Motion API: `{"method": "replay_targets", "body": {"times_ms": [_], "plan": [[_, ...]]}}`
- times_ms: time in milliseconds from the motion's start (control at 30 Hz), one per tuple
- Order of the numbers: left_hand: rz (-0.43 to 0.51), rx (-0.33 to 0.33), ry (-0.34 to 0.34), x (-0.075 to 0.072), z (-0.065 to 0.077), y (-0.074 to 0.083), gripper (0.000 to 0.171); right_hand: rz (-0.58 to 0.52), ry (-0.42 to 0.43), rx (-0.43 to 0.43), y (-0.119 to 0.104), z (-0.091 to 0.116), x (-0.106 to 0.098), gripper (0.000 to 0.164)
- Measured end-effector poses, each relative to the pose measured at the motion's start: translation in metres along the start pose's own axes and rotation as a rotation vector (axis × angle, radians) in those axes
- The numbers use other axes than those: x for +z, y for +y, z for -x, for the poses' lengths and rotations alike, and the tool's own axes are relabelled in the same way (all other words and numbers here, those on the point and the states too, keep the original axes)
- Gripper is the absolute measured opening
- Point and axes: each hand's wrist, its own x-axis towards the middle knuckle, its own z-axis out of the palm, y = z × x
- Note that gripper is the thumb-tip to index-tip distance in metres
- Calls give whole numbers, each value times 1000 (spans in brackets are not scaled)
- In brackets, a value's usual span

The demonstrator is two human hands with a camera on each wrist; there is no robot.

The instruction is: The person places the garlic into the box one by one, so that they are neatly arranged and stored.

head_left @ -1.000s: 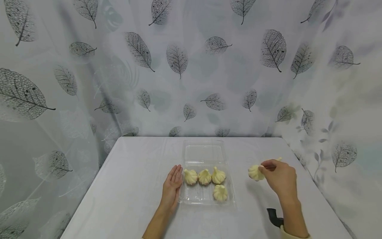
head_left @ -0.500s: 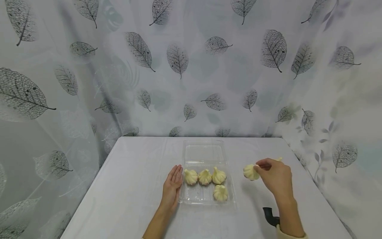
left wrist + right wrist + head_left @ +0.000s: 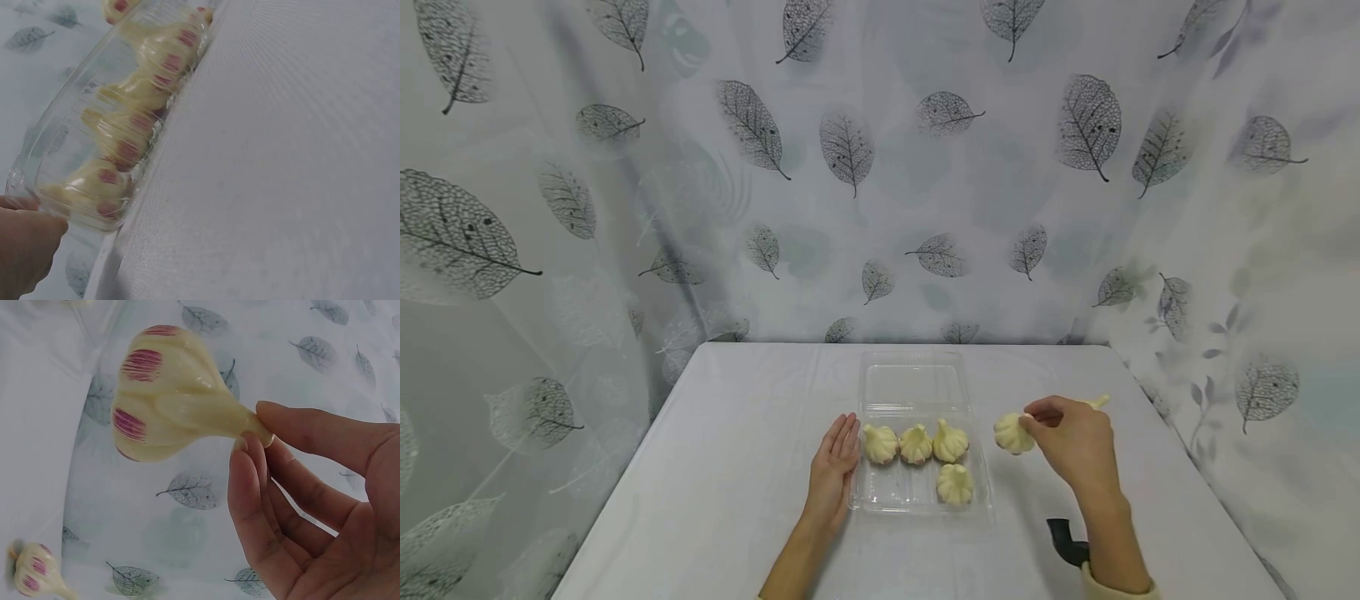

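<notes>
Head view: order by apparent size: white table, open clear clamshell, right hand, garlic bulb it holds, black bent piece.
1. White table
2. Open clear clamshell
3. Right hand
4. Held garlic bulb and black bent piece: too alike to rank.

Looking like smooth moulded plastic on the raised garlic bulb (image 3: pixel 169 400), glossy and catching soft glints, with brushed-looking streaks in the purple patches. Showing a similar smooth, pale finish on the four garlic bulbs (image 3: pixel 916 447) inside the clear tray (image 3: pixel 891 496). Gleaming as thin, transparent plastic along the tray and its lid (image 3: pixel 913 385), with fine ribs in the wall and bright line-like reflections. Giving off a low sheen on the white tabletop (image 3: pixel 281 162), revealing a fine-lined texture up close. Hanging in thin, creased sheeting at the leaf-printed curtain (image 3: pixel 970 192), leaving unclear whether plastic or cloth. Appearing dark and fairly matt on the bent black piece (image 3: pixel 1063 542). Looking like matt cloth on the pale yellow sleeve (image 3: pixel 1120 587).
</notes>
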Motion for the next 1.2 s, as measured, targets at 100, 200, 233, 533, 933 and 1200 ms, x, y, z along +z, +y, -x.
{"method": "replay_targets", "body": {"times_ms": [100,200,233,533,933,1200], "plan": [[-5,3,0,0,0,0,68,-2,-7,-2,-4,1,1,17],[-8,2,-1,0,-1,0,68,-4,-10,-8,-7,1,2,16],[-5,2,-1,0,-1,0,68,-6,-10,-9,-8,2,2,16],[-5,3,-1,0,-1,0,68,-21,-70,-13,-18,1,5,14],[-24,18,-23,0,-1,0,68,-36,-110,-42,-28,2,15,11],[-21,28,-24,0,-1,0,67,-34,-128,-75,-35,3,20,8]]}}
